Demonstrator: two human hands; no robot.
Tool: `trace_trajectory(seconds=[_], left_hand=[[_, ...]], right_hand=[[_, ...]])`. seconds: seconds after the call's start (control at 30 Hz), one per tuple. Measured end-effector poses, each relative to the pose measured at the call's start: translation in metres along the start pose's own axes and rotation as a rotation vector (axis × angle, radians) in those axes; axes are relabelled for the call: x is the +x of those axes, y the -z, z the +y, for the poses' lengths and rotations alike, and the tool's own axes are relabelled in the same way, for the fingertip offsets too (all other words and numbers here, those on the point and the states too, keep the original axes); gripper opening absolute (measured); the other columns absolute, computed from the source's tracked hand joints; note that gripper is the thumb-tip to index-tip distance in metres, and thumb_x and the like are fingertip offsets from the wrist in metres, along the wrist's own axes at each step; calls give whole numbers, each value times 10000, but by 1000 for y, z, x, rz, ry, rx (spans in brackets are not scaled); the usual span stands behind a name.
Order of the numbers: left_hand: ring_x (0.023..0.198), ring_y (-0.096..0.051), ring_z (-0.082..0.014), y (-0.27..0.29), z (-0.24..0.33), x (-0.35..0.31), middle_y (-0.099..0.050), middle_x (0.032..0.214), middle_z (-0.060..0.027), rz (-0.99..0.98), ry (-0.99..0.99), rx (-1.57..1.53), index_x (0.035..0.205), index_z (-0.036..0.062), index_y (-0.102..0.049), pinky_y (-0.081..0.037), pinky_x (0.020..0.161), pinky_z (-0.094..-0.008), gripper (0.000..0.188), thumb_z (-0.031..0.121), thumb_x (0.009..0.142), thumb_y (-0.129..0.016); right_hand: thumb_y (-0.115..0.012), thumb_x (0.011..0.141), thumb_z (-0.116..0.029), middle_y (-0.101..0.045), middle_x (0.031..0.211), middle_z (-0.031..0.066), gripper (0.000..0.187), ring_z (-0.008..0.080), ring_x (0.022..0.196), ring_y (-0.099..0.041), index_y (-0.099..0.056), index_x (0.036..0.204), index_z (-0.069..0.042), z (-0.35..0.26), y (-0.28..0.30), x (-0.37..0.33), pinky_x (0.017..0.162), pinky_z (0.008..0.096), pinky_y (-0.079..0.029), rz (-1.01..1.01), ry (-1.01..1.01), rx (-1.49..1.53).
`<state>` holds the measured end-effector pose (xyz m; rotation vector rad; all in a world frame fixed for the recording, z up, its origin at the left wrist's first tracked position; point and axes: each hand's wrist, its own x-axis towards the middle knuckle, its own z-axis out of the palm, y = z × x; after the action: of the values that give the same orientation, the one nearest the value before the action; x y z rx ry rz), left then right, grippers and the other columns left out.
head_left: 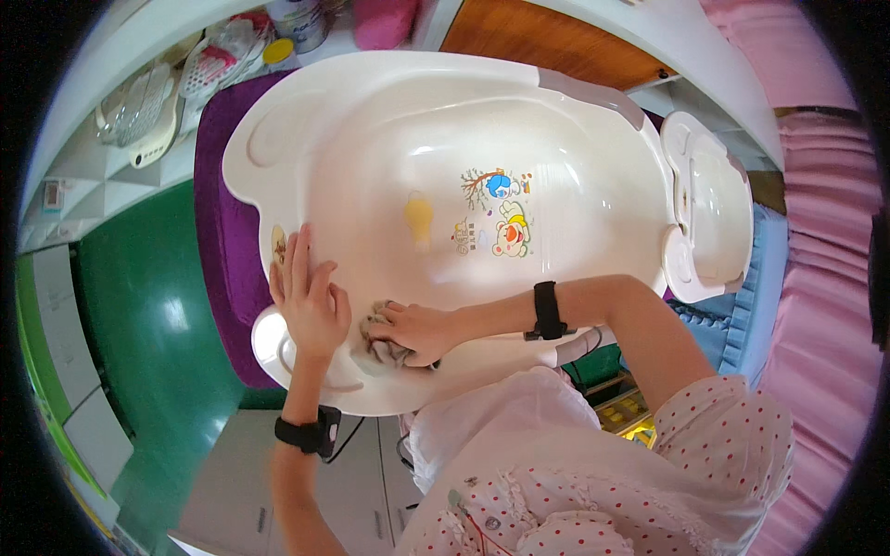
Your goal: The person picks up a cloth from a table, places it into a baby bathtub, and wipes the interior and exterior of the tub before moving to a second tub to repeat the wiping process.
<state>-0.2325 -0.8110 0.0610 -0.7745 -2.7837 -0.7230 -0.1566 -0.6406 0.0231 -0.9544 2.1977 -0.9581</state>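
A large white plastic baby bathtub (556, 120) with cartoon stickers on its bottom lies in front of me on a purple mat (215, 204). My left hand (309, 298) rests flat, fingers apart, on the tub's near left rim. Just to its right, my right hand (419, 330) is closed on a small crumpled grey-brown cloth (382, 348) and presses it against the inside wall at the near end of the tub. Both wrists wear black bands.
A smaller white plastic seat or basin (714, 208) sits at the tub's right end on blue fabric. A white shelf at the upper left holds a dish rack (144, 111), baskets and a can. Green floor (139, 296) lies left; pink fabric hangs right.
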Motion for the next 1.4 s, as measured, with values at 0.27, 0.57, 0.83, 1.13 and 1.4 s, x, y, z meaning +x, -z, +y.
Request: trace_trajectory(seconds=[0.27, 0.57, 0.83, 1.13, 1.4], left_hand=[[1224, -328, -336, -4, 13, 8, -383, 1295, -185, -58, 5, 9, 806, 56, -548, -150, 1003, -478, 186, 72, 647, -453], [1238, -303, -338, -2, 5, 13, -370, 1290, -216, -144, 28, 69, 804, 53, -563, -105, 1021, -453, 215, 63, 640, -424], [1238, -293, -355, -5, 15, 22, -343, 1302, -228, -162, 8, 52, 811, 43, -560, -102, 1020, -465, 211, 52, 648, -427], [1237, -293, -358, -5, 19, 22, -342, 1304, -225, -135, -4, 42, 808, 46, -563, -121, 1011, -474, 198, 51, 653, -441], [1241, -305, -318, -4, 11, 16, -365, 1316, -152, -63, 6, -6, 743, 68, -551, -139, 1004, -489, 145, 42, 632, -462]], right_hand=[[-487, 778, -258, -417, 1248, 91, 229, 224, 927, -458, -582, 984, -229, 157, 4, 15, 613, 367, -385, 205, 180, -858], [-485, 790, -201, -237, 1385, 29, 316, 247, 1063, -410, -531, 1099, -247, 257, 86, -61, 780, 480, -367, 394, -510, -768], [-454, 840, -168, -477, 1144, 91, 322, 298, 1045, -459, -458, 1161, -165, 270, 33, -254, 780, 449, -434, 236, -1755, -363], [-581, 614, -90, -615, 848, 147, 444, 299, 800, -584, -586, 1056, -139, 167, -71, -249, 699, 388, -460, -41, -900, -60], [-631, 552, -151, -627, 854, 91, 323, 267, 775, -590, -670, 872, -126, 130, -46, -142, 660, 343, -466, -10, -512, 186]])
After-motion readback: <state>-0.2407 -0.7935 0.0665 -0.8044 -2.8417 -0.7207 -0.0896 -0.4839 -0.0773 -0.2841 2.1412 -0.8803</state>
